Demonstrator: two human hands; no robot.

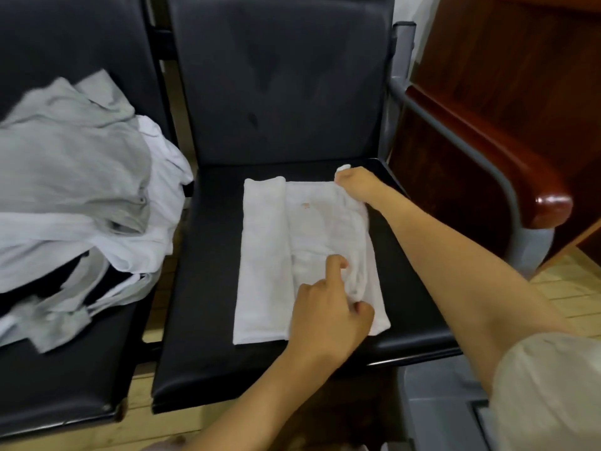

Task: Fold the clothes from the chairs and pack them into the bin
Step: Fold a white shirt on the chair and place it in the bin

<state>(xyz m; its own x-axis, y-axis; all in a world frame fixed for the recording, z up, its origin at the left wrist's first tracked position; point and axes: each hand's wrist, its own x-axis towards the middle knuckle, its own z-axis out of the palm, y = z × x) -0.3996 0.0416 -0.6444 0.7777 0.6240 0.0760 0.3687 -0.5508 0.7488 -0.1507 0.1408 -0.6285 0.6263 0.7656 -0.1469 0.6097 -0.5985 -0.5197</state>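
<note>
A white garment (266,255) lay partly folded in the middle of the black chair (208,288) seat in front of the person, its long side panels turned in over the centre. The right hand (357,187) reached to the garment's 1 o'clock corner, its grip closed on that corner, with a small tuft of white cloth showing past the fingertips. The left hand (328,320) sat at the garment's 5 o'clock edge, forefinger out on the fabric and a raised ridge of cloth caught in the narrow grip between finger and thumb. At 9 o'clock, a loose pile of grey and white clothes (74,177) was heaped on the second black chair (65,385), spilling toward its front edge. At 2 o'clock stood a dark wooden armrest (487,157), just beside the first chair's grey metal frame.
</note>
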